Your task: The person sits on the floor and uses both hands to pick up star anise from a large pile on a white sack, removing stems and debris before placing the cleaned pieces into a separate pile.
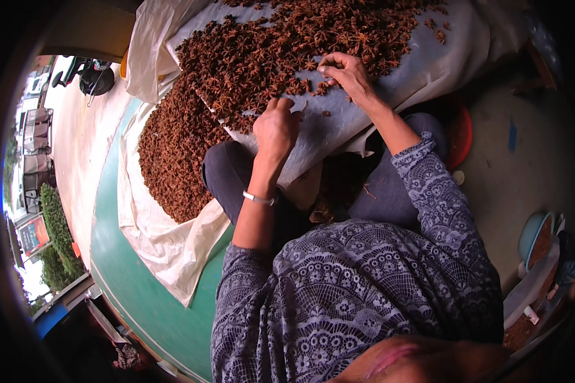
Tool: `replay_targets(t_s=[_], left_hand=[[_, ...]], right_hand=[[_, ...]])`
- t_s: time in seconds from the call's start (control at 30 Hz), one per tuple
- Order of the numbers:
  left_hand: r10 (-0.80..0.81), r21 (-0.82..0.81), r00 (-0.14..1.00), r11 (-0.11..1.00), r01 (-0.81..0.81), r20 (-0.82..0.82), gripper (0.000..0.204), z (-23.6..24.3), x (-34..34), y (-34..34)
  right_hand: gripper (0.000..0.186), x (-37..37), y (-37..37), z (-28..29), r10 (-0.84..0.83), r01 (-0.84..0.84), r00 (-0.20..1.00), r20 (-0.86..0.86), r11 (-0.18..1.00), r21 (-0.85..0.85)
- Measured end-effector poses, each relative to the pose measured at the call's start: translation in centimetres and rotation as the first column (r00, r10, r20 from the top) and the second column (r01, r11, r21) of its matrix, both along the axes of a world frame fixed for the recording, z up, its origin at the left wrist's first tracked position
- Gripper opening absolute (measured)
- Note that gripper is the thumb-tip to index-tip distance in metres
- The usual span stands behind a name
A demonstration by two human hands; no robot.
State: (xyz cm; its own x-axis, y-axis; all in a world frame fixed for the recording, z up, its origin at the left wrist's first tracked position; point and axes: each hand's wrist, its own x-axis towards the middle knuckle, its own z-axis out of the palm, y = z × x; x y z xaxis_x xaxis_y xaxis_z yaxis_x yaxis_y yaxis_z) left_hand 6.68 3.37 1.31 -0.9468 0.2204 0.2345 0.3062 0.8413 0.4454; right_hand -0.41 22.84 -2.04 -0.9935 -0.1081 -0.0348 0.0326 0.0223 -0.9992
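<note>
A broad heap of brown star anise covers the sheet-draped surface before me. My left hand, with a pale bracelet on its wrist, is at the near edge of the heap. Its fingers are curled closed, and whatever they may hold is hidden. To its right, my right hand reaches over the sheet with thumb and fingers pinched together beside the star anise. I cannot make out what is in the pinch. A few loose pieces lie between the two hands on the whitish plastic sheet.
Left and lower lies a reddish-brown pile on a white sheet over green floor. A red basin is by my right knee. A light-blue basin stands farther right. Parked vehicles and a hedge are outside at left.
</note>
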Motion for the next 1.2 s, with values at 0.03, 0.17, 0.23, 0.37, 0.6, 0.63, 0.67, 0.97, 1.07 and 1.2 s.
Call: replay_targets(t_s=[0.03, 0.17, 0.23, 0.37, 0.6, 0.63, 0.67, 0.97, 1.07, 1.2], left_hand=[[-0.008, -0.118, 1.0, 0.993, 0.006, -0.019, 0.009, -1.4, -0.9, 0.9], [-0.014, -0.312, 0.995, 0.95, -0.018, -0.099, 0.014, -4.5, -3.0, 1.6], [-0.035, -0.28, 0.997, 0.96, 0.013, -0.075, 0.009, -4.3, -3.8, 0.4], [-0.082, 0.276, 0.986, 0.96, 0.038, 0.147, 0.013, -1.3, -3.9, -1.0], [-0.183, 0.54, 0.821, 0.824, -0.172, 0.541, 0.03, -0.9, 0.8, 1.3], [-0.144, 0.598, 0.841, 0.764, -0.24, 0.521, 0.031, -3.0, 0.3, 1.5], [-0.077, 0.571, 0.937, 0.809, -0.14, 0.34, 0.028, -2.3, 0.3, 2.3], [0.057, 0.645, 0.95, 0.721, -0.251, 0.306, 0.016, -2.4, -1.2, 1.5], [0.009, 0.335, 0.985, 0.94, -0.067, 0.171, 0.016, -2.4, -1.6, 0.7], [-0.087, 0.64, 0.837, 0.688, -0.342, 0.54, 0.017, 1.2, -1.1, 0.7]], right_hand=[[0.015, 0.0, 0.0, 0.1, -0.01, 0.01, 1.0, -0.012, 1.0, -0.009], [0.022, -0.5, 0.6, 0.4, -0.097, 0.105, 0.991, -0.093, 0.991, 0.079], [0.026, -0.9, 1.8, -0.5, -0.079, 0.168, 0.964, -0.255, 0.922, 0.349], [0.026, 1.0, 2.0, -1.1, 0.199, 0.124, 0.927, -0.318, 0.637, 0.761], [0.025, 1.7, 0.4, -0.2, 0.209, 0.047, 0.933, -0.292, 0.736, 0.676], [0.017, 1.7, 0.1, -0.2, 0.145, -0.074, 0.984, -0.108, 0.87, 0.488], [0.018, 1.9, -0.1, -0.7, 0.177, -0.191, 0.979, 0.105, 0.971, 0.143], [0.014, 2.6, -2.7, 0.0, 0.283, -0.283, 0.956, 0.074, 0.959, -0.017], [0.018, 2.6, -3.6, 0.4, 0.294, -0.284, 0.955, -0.044, 0.946, 0.157], [0.02, 2.3, -3.6, 1.8, 0.169, -0.168, 0.986, 0.01, 0.964, 0.206]])
